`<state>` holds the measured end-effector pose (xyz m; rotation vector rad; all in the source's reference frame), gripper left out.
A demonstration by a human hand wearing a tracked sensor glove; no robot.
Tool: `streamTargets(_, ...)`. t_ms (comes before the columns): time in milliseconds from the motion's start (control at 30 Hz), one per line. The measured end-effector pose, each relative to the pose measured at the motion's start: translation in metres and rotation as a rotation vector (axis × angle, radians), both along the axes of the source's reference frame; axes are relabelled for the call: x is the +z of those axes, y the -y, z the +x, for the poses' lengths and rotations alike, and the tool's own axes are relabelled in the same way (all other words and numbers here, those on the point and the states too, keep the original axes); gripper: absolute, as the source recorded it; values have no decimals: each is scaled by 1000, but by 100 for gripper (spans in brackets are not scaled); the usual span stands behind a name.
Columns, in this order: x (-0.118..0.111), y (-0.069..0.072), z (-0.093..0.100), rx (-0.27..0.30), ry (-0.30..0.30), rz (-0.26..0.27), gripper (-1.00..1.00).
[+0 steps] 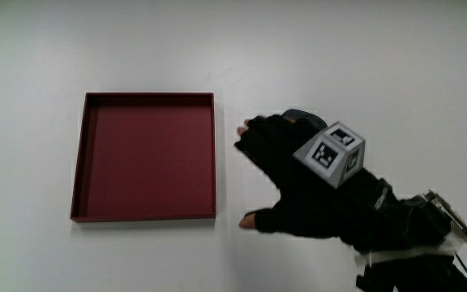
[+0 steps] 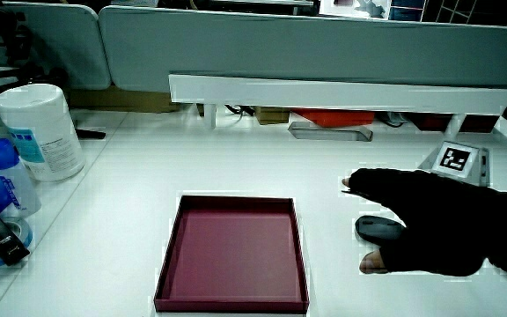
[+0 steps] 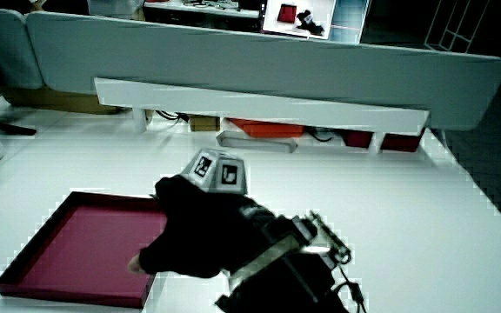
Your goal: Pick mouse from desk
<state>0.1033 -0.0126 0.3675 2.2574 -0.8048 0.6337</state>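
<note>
Hand [image 1: 302, 182] lies over the mouse [image 2: 380, 228] on the desk [image 1: 363, 65], just beside the red tray [image 1: 78, 174]; fingers draped around it but not clearly closed, probably settling a grip before lifting. Mouse mostly covered.

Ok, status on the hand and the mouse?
Hand over mouse, fingers spread, no grasp yet. Mouse on table beside red tray. Nothing in the way.
</note>
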Motion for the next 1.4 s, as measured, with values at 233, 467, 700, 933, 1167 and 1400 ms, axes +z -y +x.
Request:
streamTargets(233,20,36,26,144,10,-64,0)
streamTargets(467,54,61,48,251,-54,-126,0)
streamTargets(700,81,76,66,341,-100,-183,0)
streamTargets(933,118,83,82,399,-171,-250,0)
streamTargets(1167,146,83,94,448,-230,-297,0)
streamTargets(1400,167,82,98,457,-287,-324,0)
